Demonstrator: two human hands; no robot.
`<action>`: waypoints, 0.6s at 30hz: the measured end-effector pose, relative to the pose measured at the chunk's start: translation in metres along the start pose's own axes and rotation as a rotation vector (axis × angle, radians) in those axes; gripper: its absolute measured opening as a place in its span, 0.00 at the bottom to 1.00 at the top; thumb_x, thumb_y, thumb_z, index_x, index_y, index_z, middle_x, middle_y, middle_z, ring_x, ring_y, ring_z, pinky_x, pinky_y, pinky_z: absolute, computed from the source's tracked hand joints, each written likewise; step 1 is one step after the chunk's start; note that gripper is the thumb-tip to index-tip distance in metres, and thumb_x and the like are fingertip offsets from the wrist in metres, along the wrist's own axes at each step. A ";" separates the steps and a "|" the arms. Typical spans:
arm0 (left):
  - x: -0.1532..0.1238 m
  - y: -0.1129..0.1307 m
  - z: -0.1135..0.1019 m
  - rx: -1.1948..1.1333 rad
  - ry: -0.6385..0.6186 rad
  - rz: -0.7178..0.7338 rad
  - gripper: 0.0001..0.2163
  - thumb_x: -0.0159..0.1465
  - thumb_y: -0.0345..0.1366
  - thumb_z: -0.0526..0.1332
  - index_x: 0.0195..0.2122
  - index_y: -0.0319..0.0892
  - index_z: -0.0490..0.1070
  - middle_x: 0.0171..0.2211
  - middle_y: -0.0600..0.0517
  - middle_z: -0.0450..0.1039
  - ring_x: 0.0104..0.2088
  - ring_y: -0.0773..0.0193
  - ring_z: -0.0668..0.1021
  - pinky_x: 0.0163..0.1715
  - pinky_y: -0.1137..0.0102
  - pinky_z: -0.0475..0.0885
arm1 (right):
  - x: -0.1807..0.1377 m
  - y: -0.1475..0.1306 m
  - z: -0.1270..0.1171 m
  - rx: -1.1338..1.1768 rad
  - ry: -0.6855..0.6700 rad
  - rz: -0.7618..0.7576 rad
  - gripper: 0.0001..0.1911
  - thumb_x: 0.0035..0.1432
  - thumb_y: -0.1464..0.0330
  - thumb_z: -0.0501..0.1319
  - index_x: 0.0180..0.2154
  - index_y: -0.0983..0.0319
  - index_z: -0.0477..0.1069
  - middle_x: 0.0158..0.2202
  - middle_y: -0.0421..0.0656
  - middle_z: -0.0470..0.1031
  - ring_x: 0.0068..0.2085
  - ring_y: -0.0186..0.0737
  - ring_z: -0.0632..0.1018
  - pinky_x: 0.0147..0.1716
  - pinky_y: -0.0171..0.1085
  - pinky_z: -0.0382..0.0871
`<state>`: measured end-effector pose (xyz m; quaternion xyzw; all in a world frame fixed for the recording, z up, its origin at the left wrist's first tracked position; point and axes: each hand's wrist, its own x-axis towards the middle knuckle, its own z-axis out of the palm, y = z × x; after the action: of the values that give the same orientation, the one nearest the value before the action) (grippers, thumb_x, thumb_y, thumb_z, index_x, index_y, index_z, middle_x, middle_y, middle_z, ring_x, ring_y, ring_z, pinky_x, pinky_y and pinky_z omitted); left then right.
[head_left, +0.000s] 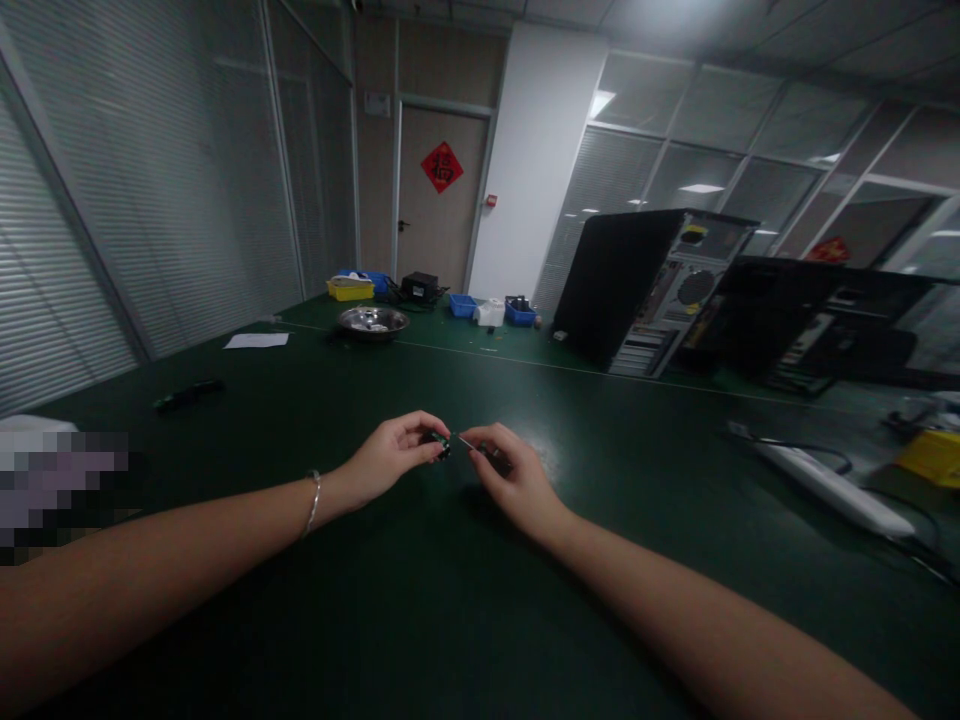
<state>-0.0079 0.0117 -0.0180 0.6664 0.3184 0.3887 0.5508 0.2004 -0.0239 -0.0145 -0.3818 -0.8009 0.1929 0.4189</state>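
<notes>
Small dark green-and-black piece with pale spots (442,447) is, as I see it from my remote post, above the smooth dark green table (360,620), pinched between the thumb and fingertips of the left hand (396,448), which are nearly together. The right hand (517,478) has its thumb and fingers closed around a thin, pale, metal-looking rod (466,443), whose tip is just beside the piece, though I cannot tell if they touch. I judge the piece light, stiff and rather fragile, so I would hold it by its outer edges, with gentle pressure.
</notes>
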 end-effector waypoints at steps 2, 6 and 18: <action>-0.001 0.001 0.000 0.085 -0.087 -0.007 0.09 0.60 0.31 0.61 0.42 0.40 0.69 0.41 0.50 0.71 0.44 0.60 0.74 0.46 0.63 0.69 | 0.000 -0.001 0.000 0.002 0.001 0.005 0.10 0.61 0.73 0.55 0.44 0.59 0.71 0.39 0.43 0.72 0.39 0.38 0.73 0.39 0.36 0.66; -0.007 0.010 0.003 0.451 -0.278 0.049 0.07 0.63 0.34 0.58 0.42 0.42 0.70 0.38 0.51 0.69 0.39 0.61 0.73 0.41 0.65 0.69 | 0.002 0.000 -0.001 0.002 0.001 0.014 0.10 0.61 0.72 0.55 0.43 0.59 0.71 0.39 0.43 0.73 0.39 0.37 0.73 0.38 0.36 0.67; -0.015 0.018 0.010 0.735 -0.351 0.227 0.10 0.68 0.35 0.51 0.48 0.45 0.67 0.47 0.48 0.64 0.49 0.58 0.67 0.52 0.63 0.63 | 0.002 0.000 0.001 -0.023 -0.021 0.001 0.09 0.62 0.72 0.56 0.42 0.60 0.71 0.37 0.42 0.72 0.38 0.36 0.72 0.37 0.35 0.65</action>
<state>-0.0063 -0.0093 -0.0041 0.9055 0.2619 0.1879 0.2760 0.1989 -0.0227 -0.0142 -0.3853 -0.8072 0.1877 0.4059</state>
